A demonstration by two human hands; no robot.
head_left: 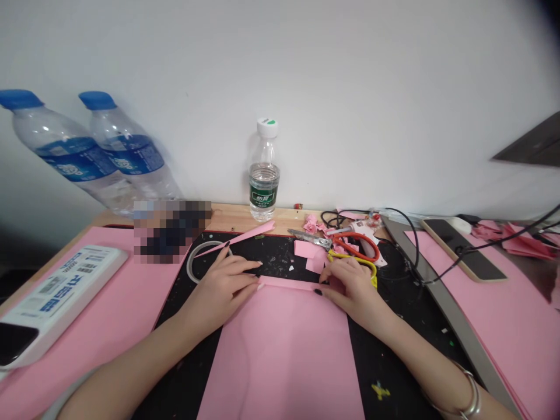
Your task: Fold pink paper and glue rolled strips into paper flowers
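**Hands pressing a fold at the far edge of a pink sheet**

The left hand lies flat, fingers together and pointing right, pressing down the folded strip along the far edge of the pink paper sheet. The right hand mirrors it from the other side, fingertips pinching and pressing the same fold; neither hand grips anything, both simply bear down on the paper. A bracelet sits on the right wrist.

The sheet lies in the middle of a black cutting mat, speckled with paper scraps, near the front edge of the worktop. Just beyond the right hand lie small pink offcuts, yellow-handled scissors and red-handled scissors. Beyond the left hand rest a tape ring and a pointed pink strip.

More pink paper covers the left side, carrying a white box. On the right are a long grey ruler, a stack of pink sheets, a phone and black cables.

Along the back edge, against a plain white wall, stands a small green-labelled water bottle; two larger blue-capped bottles stand at the back left corner.
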